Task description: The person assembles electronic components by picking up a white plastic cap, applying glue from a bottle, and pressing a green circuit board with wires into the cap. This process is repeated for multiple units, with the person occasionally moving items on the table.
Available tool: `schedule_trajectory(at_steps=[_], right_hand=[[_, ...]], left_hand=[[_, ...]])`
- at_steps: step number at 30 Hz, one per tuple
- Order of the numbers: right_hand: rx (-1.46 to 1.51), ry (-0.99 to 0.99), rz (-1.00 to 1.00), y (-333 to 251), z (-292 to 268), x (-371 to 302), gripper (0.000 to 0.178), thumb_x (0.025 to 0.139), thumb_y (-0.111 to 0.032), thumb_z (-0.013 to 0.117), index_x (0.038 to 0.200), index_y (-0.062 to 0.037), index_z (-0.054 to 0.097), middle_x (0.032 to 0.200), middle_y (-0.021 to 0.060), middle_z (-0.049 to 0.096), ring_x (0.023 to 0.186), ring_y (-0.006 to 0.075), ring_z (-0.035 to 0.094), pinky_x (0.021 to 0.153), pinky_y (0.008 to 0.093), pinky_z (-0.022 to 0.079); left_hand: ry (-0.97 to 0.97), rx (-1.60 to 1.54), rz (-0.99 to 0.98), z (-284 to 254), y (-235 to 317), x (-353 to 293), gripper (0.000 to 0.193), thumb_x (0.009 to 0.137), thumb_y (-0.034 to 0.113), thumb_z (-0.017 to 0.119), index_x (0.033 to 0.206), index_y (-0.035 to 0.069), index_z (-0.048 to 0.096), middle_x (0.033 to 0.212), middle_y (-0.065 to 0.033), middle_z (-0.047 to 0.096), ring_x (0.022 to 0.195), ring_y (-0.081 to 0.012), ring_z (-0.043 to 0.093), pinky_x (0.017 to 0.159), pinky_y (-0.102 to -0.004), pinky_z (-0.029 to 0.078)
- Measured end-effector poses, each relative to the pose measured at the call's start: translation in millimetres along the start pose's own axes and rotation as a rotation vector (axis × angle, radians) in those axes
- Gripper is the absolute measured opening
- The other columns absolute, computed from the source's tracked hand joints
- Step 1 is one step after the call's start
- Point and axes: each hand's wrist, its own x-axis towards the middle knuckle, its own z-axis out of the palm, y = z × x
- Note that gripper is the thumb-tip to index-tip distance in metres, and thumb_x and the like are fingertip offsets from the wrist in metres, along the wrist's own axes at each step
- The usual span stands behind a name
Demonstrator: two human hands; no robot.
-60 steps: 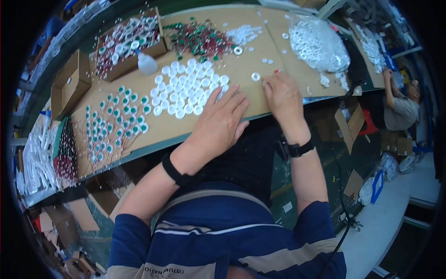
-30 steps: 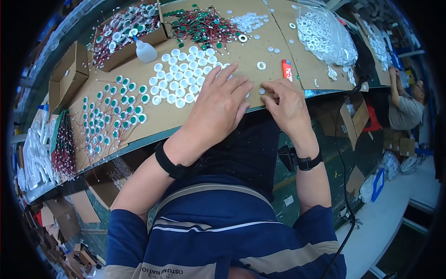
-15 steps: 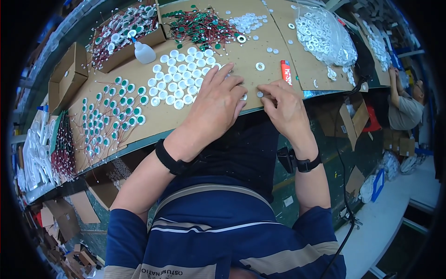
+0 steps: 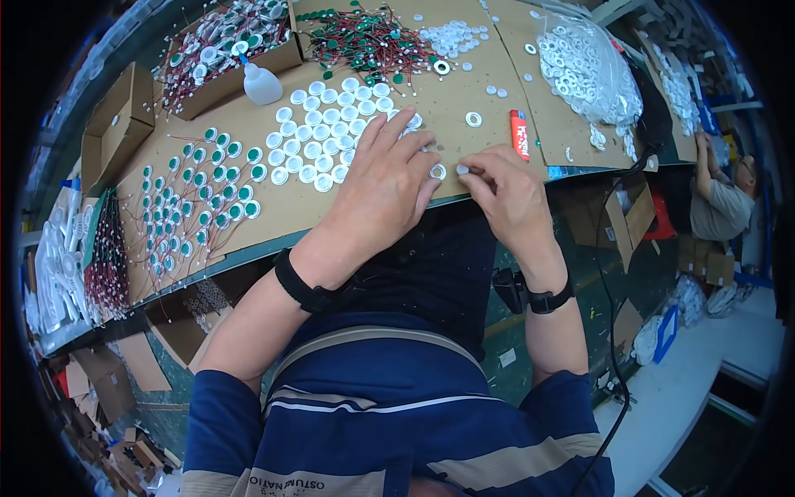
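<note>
My left hand (image 4: 377,178) lies over the right side of a group of round white caps (image 4: 312,150), fingers stretched and apart. A white ring (image 4: 437,171) sits beside its thumb and fingertips; whether they touch it I cannot tell. My right hand (image 4: 507,189) is closed in a pinch at the table's near edge, a small translucent disc (image 4: 462,169) at its thumb and index fingertips. Another white ring (image 4: 473,119) and a red lighter (image 4: 519,135) lie beyond the right hand.
Caps with green discs and red wires (image 4: 199,195) lie at left. A squeeze bottle (image 4: 262,84) stands by a full cardboard box (image 4: 286,56). Wired green discs (image 4: 364,41), loose translucent discs (image 4: 451,37) and a bag of white rings (image 4: 584,74) are farther back. A co-worker (image 4: 719,199) is at far right.
The view has shifted slightly. The white ring beside my left thumb shows more fully. My right fingertips have closed in on the small disc.
</note>
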Motion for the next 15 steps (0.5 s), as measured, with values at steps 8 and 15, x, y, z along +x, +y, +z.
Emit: schedule_trajectory(at_steps=[8, 15], right_hand=[[-0.012, -0.051, -0.097, -12.1, 9.6, 12.8, 0.023, 0.097, 0.002, 0.085, 0.119, -0.0003, 0.083, 0.108, 0.0132, 0.078, 0.094, 0.032, 0.079, 0.083, 0.0391, 0.062], [0.026, -0.119, -0.131, -3.3, 7.0, 18.4, 0.024, 0.097, 0.002, 0.084, 0.121, -0.0011, 0.084, 0.108, 0.0138, 0.078, 0.095, 0.0326, 0.079, 0.084, 0.0391, 0.062]], left_hand=[[0.024, 0.003, -0.03, -3.5, 0.7, -2.8, 0.034, 0.095, 0.016, 0.089, 0.127, 0.006, 0.081, 0.147, -0.0144, 0.072, 0.16, -0.0445, 0.051, 0.137, -0.0624, 0.033], [0.036, 0.0, -0.043, -1.7, 1.5, 2.8, 0.032, 0.093, 0.016, 0.091, 0.122, 0.006, 0.081, 0.148, -0.0158, 0.072, 0.16, -0.0458, 0.051, 0.138, -0.0626, 0.032]])
